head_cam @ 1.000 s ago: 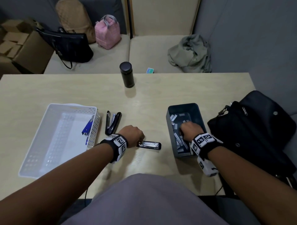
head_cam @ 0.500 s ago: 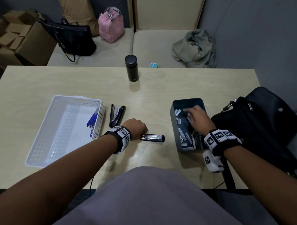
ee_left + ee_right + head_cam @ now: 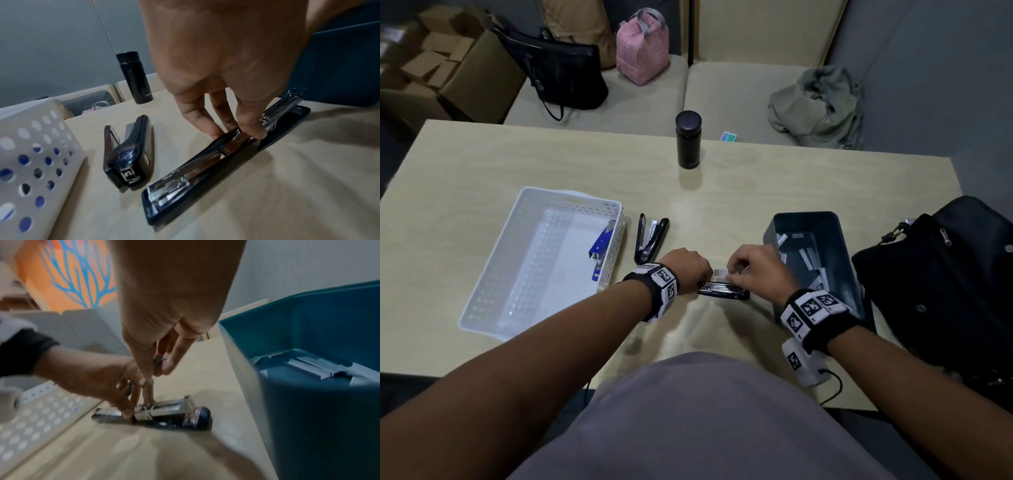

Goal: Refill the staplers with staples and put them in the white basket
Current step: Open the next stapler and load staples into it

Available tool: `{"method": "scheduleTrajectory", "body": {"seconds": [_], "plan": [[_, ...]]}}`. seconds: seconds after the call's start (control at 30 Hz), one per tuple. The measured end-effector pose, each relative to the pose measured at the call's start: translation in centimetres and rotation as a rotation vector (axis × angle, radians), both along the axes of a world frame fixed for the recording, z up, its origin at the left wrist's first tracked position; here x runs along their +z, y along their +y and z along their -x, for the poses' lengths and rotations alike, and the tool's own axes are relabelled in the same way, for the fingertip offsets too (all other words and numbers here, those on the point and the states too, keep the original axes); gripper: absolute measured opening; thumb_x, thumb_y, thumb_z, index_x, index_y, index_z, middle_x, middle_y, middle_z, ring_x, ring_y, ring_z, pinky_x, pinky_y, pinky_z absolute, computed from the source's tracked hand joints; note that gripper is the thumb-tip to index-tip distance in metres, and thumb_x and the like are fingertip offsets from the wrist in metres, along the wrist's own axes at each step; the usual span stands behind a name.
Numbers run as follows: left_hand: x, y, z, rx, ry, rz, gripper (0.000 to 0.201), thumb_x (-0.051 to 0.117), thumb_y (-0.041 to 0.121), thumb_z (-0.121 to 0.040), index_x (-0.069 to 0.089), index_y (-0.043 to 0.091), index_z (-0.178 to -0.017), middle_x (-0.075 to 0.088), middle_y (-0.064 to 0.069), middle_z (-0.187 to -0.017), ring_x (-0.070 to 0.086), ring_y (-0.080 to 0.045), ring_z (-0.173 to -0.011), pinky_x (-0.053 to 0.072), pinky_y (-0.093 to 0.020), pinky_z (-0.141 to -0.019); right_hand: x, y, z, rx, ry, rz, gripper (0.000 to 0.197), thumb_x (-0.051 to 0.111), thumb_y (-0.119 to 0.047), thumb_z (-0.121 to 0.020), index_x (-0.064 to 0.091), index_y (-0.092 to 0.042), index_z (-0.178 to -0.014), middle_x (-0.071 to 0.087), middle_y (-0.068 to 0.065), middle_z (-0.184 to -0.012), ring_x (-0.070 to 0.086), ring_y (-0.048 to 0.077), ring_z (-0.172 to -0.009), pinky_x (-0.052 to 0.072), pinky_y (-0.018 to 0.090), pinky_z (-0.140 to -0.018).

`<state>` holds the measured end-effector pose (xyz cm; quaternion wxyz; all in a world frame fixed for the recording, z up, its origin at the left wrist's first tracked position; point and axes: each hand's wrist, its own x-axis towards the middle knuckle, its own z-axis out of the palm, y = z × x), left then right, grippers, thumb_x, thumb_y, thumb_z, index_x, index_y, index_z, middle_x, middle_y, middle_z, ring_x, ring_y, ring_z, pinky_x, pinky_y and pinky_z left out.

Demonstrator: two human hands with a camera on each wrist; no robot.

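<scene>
Opened stapler [image 3: 724,291] flat on the table [image 3: 756,185], between white basket [image 3: 482,294] and bin [image 3: 839,240]. Left hand [image 3: 688,270] fingertips [image 3: 252,131] pin its hinge; right hand [image 3: 753,267] pinches a staple strip [image 3: 719,272] just above. Blue stapler [image 3: 601,245] lies in the basket; second black stapler [image 3: 650,236] beside it.

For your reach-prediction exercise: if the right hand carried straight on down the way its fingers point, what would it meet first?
Most likely the opened black stapler's metal staple channel, directly below the right hand and its pinched strip of staples; exact depth is unclear.
</scene>
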<state>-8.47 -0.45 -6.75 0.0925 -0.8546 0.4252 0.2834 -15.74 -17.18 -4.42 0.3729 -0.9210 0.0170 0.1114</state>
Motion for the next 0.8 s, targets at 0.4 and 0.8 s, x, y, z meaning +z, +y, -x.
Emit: {"method": "scheduleTrajectory", "body": {"seconds": [0.4,0.8], "plan": [[0.0,0.1,0.2,-0.053,-0.013,0.007,0.022,0.061,0.016,-0.08,0.071,0.025,-0.098,0.072,-0.006,-0.096,0.066,-0.033,-0.086,0.041,-0.03,-0.063,-1.7,1.4,1.3,0.203,0.203,0.389,0.004,0.057,-0.019,-0.073,0.058,-0.022,-0.071,0.064,0.001,-0.088,0.06,0.026,-0.08,0.038,0.027,-0.058],[-0.1,0.0,0.1,-0.073,-0.022,-0.003,0.023,0.063,0.017,-0.081,0.07,0.026,-0.101,0.071,-0.005,-0.098,0.066,-0.032,-0.089,0.039,-0.03,-0.064,-1.8,1.0,1.3,0.151,0.212,0.343,0.013,0.062,-0.023,-0.069,0.069,-0.023,-0.079,0.068,-0.003,-0.087,0.063,0.02,-0.08,0.055,0.034,-0.065]]}}
